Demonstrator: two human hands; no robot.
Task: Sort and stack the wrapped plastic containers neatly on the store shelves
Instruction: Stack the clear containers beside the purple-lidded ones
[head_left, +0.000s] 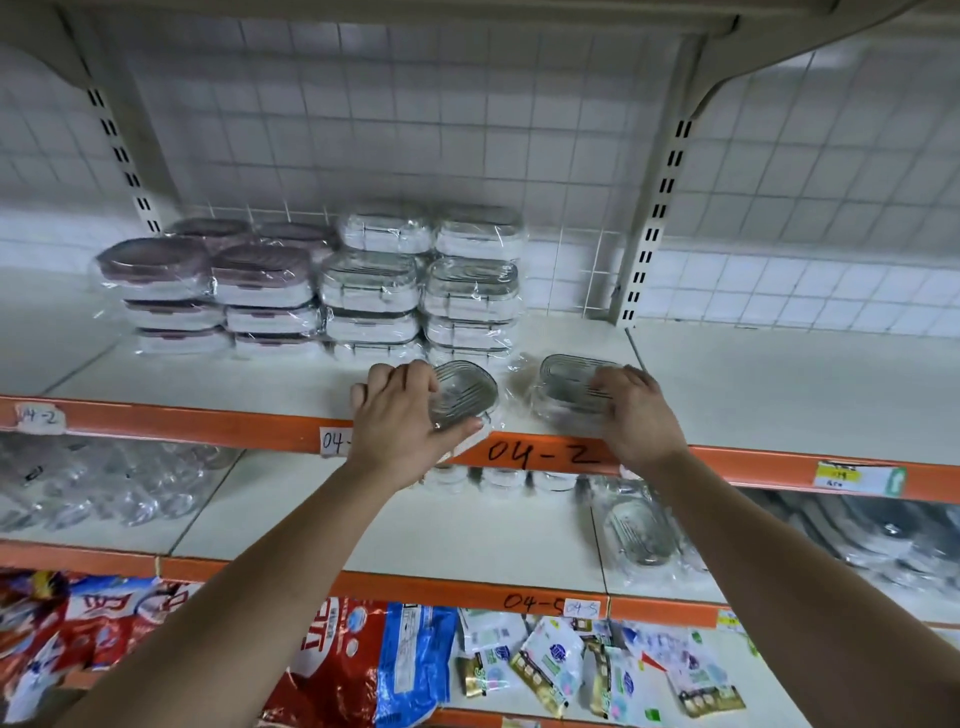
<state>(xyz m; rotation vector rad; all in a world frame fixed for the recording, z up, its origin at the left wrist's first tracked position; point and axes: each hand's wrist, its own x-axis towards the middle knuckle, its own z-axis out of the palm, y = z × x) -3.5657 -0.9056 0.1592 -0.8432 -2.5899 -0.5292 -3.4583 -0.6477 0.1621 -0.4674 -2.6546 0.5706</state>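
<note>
Head view: at the left of the shelf (779, 384) stand the stacks (311, 291), their back rows half hidden. My left hand (400, 415) grips the left container (465, 397) at the shelf's front edge, thumb under it, lid tipped toward me, its left end covered. Just beside it the right container (569, 384) lies lid up, long axis along the shelf, my right hand (636, 410) curled over its right end, thumb hidden.

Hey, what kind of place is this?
Probably a shop aisle: white shelves with orange front rails, a handwritten 04-2 label and yellow price tag, stacked film-wrapped plastic containers, and bagged goods below.
</note>
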